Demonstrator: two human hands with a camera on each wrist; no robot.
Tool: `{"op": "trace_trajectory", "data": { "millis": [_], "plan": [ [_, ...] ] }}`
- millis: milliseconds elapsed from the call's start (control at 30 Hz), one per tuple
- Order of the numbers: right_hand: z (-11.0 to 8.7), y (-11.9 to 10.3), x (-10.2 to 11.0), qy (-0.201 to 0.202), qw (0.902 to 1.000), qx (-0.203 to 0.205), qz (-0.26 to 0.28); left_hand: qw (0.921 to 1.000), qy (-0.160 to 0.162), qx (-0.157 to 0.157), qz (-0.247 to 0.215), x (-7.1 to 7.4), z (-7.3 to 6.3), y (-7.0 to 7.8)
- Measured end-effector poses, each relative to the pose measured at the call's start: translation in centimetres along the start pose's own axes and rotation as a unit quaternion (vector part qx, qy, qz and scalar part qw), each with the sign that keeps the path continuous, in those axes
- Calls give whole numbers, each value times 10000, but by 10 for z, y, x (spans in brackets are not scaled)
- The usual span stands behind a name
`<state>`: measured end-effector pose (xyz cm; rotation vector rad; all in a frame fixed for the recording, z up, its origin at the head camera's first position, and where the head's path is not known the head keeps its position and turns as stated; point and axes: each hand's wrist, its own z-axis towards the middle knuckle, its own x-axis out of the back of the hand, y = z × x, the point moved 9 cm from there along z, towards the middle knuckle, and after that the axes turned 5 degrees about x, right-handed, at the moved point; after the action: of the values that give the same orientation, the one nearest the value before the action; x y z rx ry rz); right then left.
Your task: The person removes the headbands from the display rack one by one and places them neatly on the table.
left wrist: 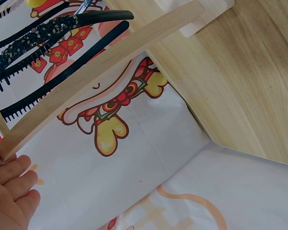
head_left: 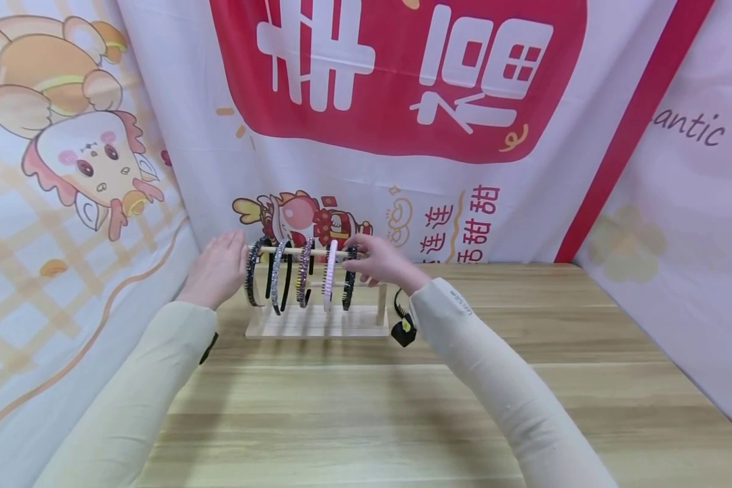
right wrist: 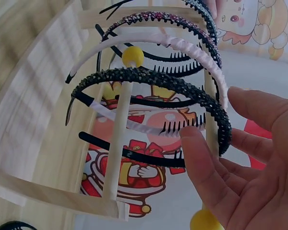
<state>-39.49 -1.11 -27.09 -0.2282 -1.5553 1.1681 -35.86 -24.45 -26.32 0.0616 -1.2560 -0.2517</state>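
black headband (right wrist: 153, 78) just inside right grip (right wrist: 271, 184)

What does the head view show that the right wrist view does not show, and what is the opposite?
Only the head view: the left sleeve, the right sleeve and the large white characters on the banner.
Only the right wrist view: the yellow ball at the bottom edge, apparently hidden from the head camera.
Both: the right hand, the pink headband and the wooden stand.
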Motion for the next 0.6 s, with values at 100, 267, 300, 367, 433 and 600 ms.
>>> {"op": "trace_trajectory", "data": {
  "millis": [100,267,300,367,433,600],
  "plan": [
    [1,0,-2,50,10000,-2,-49,10000,-16,32,-10,-1,1,-2],
    [2,-1,-4,145,9999,-63,-6,10000,-8,44,-3,-1,1,-2],
    [2,0,-4,159,9998,-87,21,10000,-9,43,-3,-1,1,-2],
    [2,0,-5,193,9997,-116,46,10000,-12,43,0,0,1,-2],
    [2,1,-4,231,9996,-128,42,10000,-32,38,-2,-1,0,-2],
    [2,2,-4,244,9996,-103,73,10000,-54,23,-17,-1,0,-2]
  ]
}}
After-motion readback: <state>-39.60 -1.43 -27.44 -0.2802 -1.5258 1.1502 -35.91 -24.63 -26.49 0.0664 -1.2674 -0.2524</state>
